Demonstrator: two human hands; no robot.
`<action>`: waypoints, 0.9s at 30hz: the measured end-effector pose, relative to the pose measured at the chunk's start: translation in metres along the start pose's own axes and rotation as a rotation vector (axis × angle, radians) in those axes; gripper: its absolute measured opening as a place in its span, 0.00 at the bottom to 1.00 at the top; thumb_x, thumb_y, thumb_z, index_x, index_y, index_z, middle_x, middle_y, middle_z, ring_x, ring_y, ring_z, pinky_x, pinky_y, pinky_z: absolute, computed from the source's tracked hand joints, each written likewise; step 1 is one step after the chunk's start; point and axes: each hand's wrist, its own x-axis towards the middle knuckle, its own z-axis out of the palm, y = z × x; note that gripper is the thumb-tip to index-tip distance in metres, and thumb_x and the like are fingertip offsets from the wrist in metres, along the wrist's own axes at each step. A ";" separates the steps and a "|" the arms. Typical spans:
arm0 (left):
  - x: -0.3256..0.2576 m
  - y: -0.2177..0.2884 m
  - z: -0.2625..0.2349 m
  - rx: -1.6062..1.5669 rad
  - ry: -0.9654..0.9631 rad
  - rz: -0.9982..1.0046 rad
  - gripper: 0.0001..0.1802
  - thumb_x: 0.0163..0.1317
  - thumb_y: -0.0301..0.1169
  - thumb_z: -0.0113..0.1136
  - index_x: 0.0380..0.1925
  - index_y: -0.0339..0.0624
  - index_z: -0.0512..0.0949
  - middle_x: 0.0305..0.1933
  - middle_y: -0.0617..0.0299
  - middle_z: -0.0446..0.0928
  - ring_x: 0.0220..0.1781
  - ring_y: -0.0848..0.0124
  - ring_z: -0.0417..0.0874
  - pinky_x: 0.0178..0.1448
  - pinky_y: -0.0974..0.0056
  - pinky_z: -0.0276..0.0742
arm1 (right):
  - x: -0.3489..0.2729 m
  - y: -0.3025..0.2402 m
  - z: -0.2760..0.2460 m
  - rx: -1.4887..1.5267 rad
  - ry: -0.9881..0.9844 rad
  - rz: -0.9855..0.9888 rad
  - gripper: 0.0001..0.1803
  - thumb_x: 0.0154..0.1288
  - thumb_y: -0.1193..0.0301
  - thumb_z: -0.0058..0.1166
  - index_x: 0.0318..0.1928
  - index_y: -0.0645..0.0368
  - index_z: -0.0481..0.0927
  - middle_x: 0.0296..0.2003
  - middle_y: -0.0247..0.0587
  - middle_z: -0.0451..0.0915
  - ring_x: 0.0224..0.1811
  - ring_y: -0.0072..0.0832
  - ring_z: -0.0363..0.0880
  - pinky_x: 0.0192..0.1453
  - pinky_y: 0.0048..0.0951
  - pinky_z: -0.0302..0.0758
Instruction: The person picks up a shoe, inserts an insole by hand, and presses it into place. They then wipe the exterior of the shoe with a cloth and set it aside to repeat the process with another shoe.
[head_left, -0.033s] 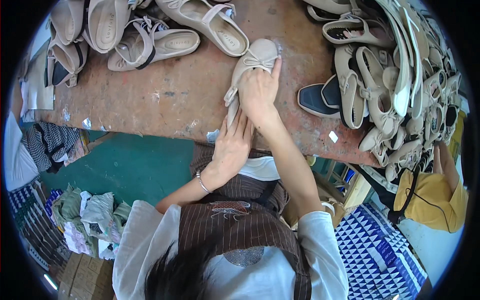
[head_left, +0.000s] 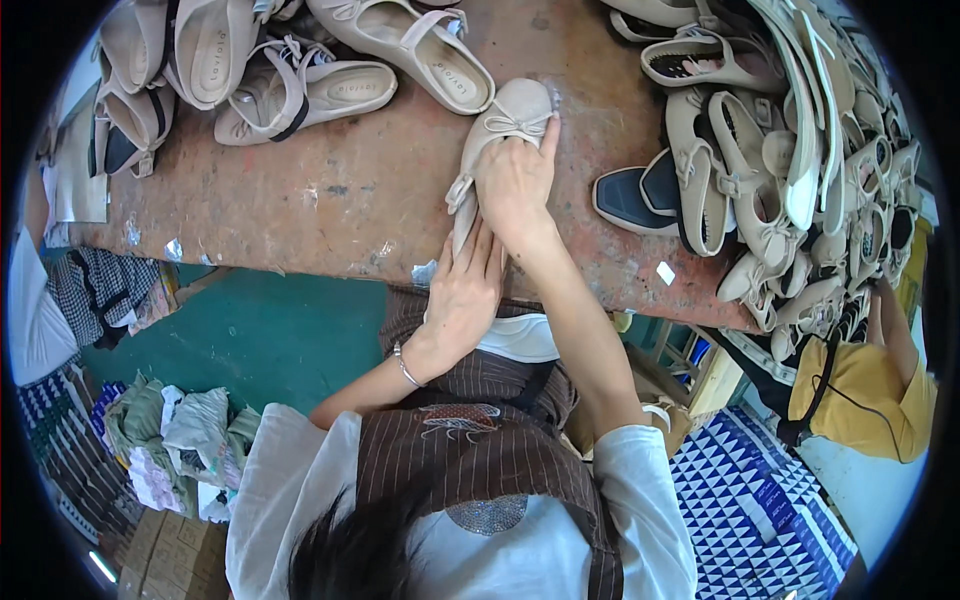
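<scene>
A beige flat shoe (head_left: 520,107) lies at the front middle of the table, its rounded toe pointing away from me. A thin bow crosses its front, and a strap with a small bow hangs at its left side. My right hand (head_left: 515,190) covers the shoe's opening and grips it, with one finger stretched along the right of the toe; the other fingertips are hidden. Behind it, my left hand (head_left: 462,300) holds the heel end, its long fingers laid against the shoe at the table's front edge.
Beige strap shoes (head_left: 345,90) stand at the back left. Many more beige shoes (head_left: 750,170) are piled at the right beside a black-lined shoe (head_left: 635,200). A white scrap (head_left: 665,272) lies on the worn table (head_left: 300,200). A person in yellow (head_left: 850,400) is at the far right.
</scene>
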 end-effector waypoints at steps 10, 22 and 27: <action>0.027 -0.104 -0.088 -0.698 0.026 -0.192 0.10 0.56 0.25 0.64 0.38 0.35 0.80 0.54 0.52 0.81 0.53 0.64 0.82 0.56 0.61 0.76 | -0.175 0.034 -0.046 0.784 -0.104 0.004 0.13 0.55 0.82 0.54 0.41 0.60 0.84 0.36 0.47 0.83 0.42 0.46 0.82 0.50 0.42 0.79; 0.179 -0.118 -0.244 -0.158 0.735 -0.121 0.22 0.67 0.37 0.64 0.57 0.38 0.77 0.51 0.56 0.82 0.52 0.67 0.82 0.57 0.66 0.76 | -0.190 0.045 -0.037 0.729 -0.564 0.040 0.28 0.53 0.67 0.70 0.55 0.62 0.82 0.50 0.52 0.78 0.57 0.47 0.78 0.59 0.41 0.74; 0.189 0.076 -0.053 -0.169 -0.189 0.117 0.46 0.62 0.63 0.55 0.65 0.36 0.64 0.49 0.34 0.78 0.44 0.43 0.86 0.46 0.47 0.82 | -0.207 0.078 -0.053 0.919 -0.380 0.169 0.17 0.53 0.66 0.72 0.39 0.62 0.84 0.35 0.47 0.80 0.36 0.43 0.81 0.42 0.39 0.76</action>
